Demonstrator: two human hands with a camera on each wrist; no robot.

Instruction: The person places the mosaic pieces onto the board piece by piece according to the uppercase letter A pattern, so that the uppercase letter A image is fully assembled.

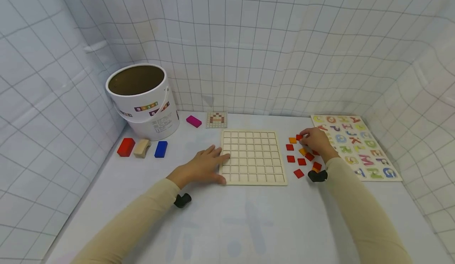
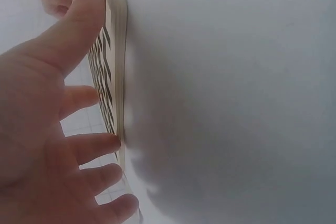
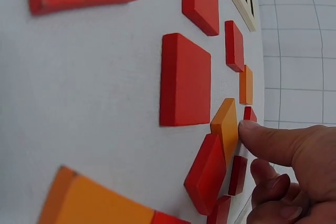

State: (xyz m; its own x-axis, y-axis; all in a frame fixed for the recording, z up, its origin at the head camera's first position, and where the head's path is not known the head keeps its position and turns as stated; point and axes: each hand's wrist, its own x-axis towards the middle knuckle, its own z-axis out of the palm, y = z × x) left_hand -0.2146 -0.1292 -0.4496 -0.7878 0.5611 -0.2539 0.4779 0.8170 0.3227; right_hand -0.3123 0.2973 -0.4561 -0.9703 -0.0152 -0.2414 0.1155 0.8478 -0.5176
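A square wooden grid board point(image 1: 253, 159) with rows of shallow square cells lies on the white table. My left hand point(image 1: 203, 166) rests at its left edge with fingers spread, and the thumb point(image 2: 86, 4) lies along the rim in the left wrist view. To the right of the board are several small red and orange square tiles, among them a red one point(image 1: 291, 159) and an orange one point(image 3: 226, 125). My right hand point(image 1: 315, 141) pinches a red tile point(image 1: 299, 137) at the far side of this group, its fingers partly hidden behind the thumb in the right wrist view.
A white bucket point(image 1: 156, 125) stands at the back left. Before it lie a red block point(image 1: 126, 147), a wooden arch point(image 1: 141, 148) and a blue block point(image 1: 161, 149). A magenta block point(image 1: 193, 121) and a pattern card point(image 1: 216, 120) lie behind; an alphabet board point(image 1: 367, 145) is at right.
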